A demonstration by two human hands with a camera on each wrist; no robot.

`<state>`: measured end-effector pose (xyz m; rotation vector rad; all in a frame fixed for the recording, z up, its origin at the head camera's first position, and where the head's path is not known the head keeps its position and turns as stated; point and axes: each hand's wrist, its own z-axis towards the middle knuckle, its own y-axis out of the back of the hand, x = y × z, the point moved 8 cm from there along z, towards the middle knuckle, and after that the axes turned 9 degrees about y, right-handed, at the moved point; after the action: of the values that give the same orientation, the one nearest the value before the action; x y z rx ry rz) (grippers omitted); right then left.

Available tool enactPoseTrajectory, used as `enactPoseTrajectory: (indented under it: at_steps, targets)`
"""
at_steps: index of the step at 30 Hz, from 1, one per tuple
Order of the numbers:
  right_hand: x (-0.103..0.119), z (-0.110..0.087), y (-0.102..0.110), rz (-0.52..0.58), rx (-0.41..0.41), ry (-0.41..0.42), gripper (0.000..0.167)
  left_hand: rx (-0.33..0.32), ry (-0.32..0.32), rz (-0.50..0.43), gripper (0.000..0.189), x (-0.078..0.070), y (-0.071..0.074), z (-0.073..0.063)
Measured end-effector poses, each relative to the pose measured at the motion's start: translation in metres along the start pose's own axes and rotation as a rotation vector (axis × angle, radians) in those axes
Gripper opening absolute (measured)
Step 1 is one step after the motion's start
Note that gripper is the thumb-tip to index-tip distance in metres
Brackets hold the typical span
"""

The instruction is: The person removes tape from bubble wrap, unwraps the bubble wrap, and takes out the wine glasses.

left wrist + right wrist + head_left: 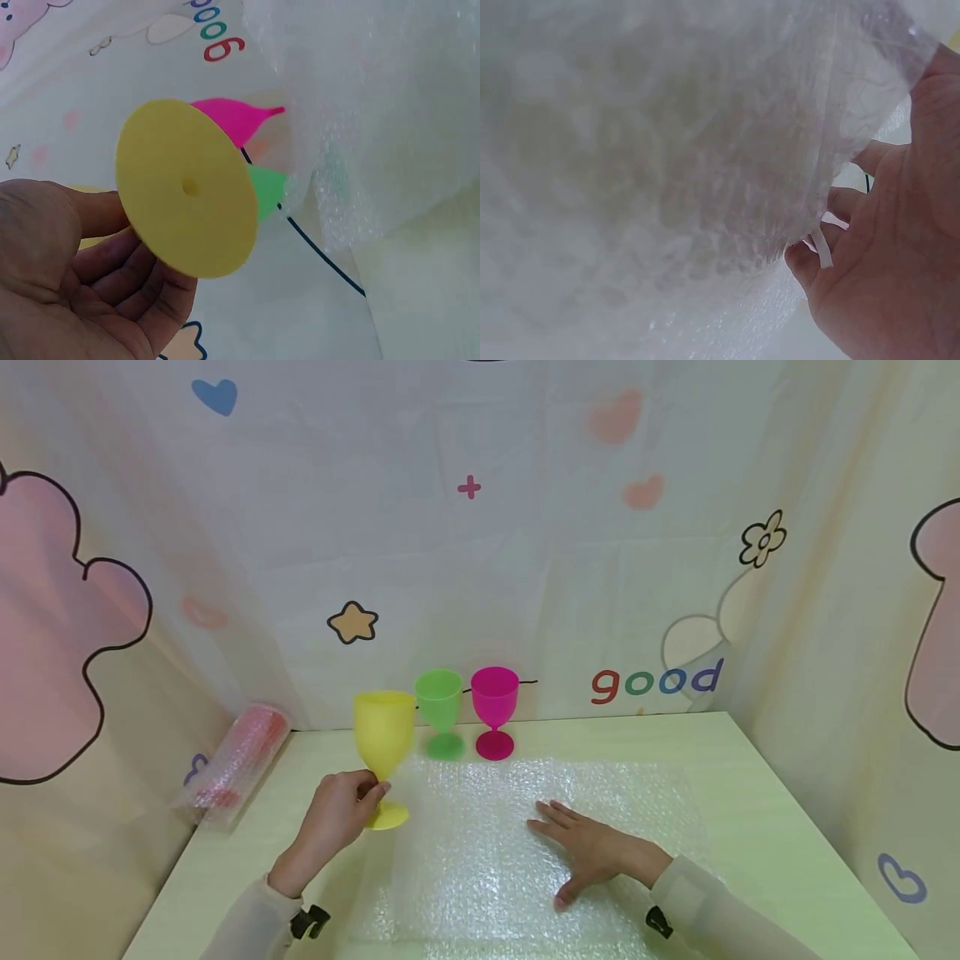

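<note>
My left hand (341,810) grips a yellow plastic goblet (384,727) by its stem, bowl upward. In the left wrist view the underside of the goblet's round base (184,187) faces the camera, with the fingers curled behind it. A sheet of bubble wrap (480,852) lies spread over the middle of the table. Over its right half is my right hand (592,850), fingers spread and thumb apart. The right wrist view has bubble wrap (667,165) filling most of the picture, beside the palm and fingers of the right hand (885,217).
A green goblet (439,697) and a magenta goblet (495,693) stand upright at the table's back edge, behind the wrap. At the back left lies a bubble-wrapped bundle (240,764), reddish inside. A printed curtain (465,552) hangs behind the pale table (780,827).
</note>
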<state>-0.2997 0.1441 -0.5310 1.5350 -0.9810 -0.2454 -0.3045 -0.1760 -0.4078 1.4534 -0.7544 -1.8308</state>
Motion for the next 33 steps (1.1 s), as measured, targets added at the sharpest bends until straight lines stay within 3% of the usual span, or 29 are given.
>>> enactPoseTrajectory:
  at_steps: [14,26,33]
  targets:
    - [-0.001,0.0,-0.001,0.004,-0.002,0.0,0.119,-0.125,-0.001,-0.031,0.014,0.028,0.009,0.038]
    - [-0.003,0.001,-0.001,0.013,-0.008,-0.004,0.119,-0.171,0.056,-0.069,0.017,0.046,0.0,0.082]
    - [-0.005,0.001,-0.004,0.019,0.007,-0.033,0.117,-0.179,0.094,-0.095,0.019,0.06,-0.013,0.104]
